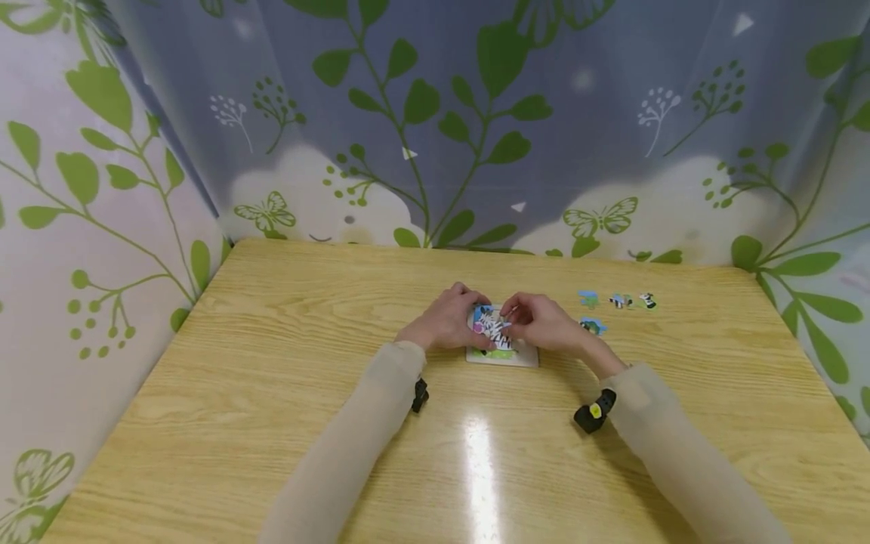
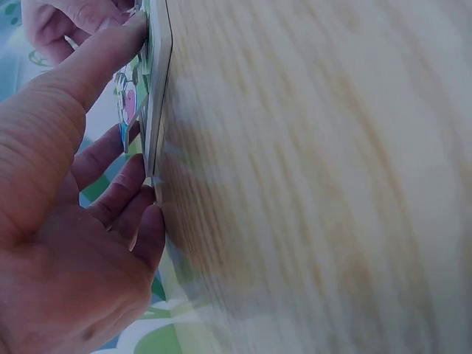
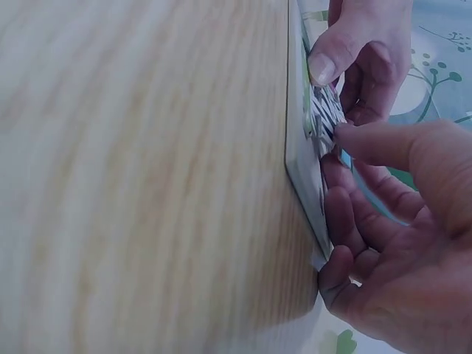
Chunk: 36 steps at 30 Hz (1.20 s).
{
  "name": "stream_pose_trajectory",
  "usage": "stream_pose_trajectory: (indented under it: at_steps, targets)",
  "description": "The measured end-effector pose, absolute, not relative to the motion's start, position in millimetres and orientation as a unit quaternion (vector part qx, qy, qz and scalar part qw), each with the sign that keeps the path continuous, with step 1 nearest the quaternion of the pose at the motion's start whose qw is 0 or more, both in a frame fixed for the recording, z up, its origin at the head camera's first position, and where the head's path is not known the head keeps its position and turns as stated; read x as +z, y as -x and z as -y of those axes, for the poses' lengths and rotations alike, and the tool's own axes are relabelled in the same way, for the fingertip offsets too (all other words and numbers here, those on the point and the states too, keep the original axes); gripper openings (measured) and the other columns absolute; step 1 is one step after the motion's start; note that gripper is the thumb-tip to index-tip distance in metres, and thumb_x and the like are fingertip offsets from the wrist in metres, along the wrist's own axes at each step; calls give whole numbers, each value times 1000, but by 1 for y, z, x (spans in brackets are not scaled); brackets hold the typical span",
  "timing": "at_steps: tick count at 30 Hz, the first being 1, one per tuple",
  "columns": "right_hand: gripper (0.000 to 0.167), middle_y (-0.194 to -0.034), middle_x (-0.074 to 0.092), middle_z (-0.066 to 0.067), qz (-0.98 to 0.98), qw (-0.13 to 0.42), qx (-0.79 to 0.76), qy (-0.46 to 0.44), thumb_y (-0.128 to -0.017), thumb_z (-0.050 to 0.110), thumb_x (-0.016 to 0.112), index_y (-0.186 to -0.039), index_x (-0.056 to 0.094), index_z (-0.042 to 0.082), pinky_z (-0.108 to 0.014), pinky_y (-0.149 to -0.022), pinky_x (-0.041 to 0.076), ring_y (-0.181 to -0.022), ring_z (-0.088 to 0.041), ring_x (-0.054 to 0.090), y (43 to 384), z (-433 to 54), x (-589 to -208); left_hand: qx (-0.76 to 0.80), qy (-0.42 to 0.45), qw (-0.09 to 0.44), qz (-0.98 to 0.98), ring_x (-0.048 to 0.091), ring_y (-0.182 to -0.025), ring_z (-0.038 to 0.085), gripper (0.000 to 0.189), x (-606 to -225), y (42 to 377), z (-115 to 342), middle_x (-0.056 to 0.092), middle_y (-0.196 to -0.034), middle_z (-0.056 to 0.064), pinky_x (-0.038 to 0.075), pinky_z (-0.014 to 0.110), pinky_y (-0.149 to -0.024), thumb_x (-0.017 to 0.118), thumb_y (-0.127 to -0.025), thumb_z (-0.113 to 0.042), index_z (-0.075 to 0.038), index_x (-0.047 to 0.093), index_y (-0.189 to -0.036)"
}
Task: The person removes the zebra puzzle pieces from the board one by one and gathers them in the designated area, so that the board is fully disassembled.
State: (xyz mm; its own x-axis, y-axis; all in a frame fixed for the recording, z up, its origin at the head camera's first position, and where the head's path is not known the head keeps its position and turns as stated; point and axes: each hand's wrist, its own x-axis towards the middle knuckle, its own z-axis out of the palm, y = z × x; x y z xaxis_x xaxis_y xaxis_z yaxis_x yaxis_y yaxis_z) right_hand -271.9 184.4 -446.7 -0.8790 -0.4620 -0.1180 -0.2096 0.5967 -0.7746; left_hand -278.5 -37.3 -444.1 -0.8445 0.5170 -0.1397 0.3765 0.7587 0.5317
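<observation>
A small square puzzle board [image 1: 501, 361] lies on the table, with zebra-picture jigsaw pieces [image 1: 495, 329] on its left part. My left hand [image 1: 450, 317] holds these pieces from the left, its thumb on the green lower part and its index finger at the upper edge. In the left wrist view, one piece edge stands slightly off the board. From the right, my right hand [image 1: 544, 325] pinches a striped zebra piece [image 3: 324, 118] between thumb and index finger. Its other fingers curl beside the board's right edge. The fingers partly hide the picture.
Several loose jigsaw pieces lie to the right on the wooden table [image 1: 272, 363]: a blue-green one [image 1: 588, 299], a blue-and-white one [image 1: 620, 301], a black-and-white one [image 1: 647, 301] and a dark green-blue one [image 1: 593, 326]. A leaf-patterned curtain [image 1: 435, 136] hangs behind the table.
</observation>
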Motion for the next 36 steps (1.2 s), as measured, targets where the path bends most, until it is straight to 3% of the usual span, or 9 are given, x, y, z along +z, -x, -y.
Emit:
stream_pose_trajectory:
  at_steps: [11, 36]
  targets:
    - [21, -95, 67, -9, -885, 152, -401, 180, -93, 10, 72, -113, 68, 5, -32, -75, 48, -84, -19, 61, 272, -184, -448, 291, -232, 137, -918, 48, -128, 28, 50, -451, 283, 42, 49, -141, 11, 40, 43, -115, 67, -98, -35, -16, 57, -143]
    - [22, -101, 70, -13, -888, 155, -404, 153, -95, 12, 69, -115, 69, 2, -31, -79, 48, -91, -20, 62, 268, -183, -448, 289, -227, 153, -917, 48, -126, 26, 56, -445, 283, 42, 49, -140, 9, 41, 42, -114, 77, -92, -35, -18, 58, -142]
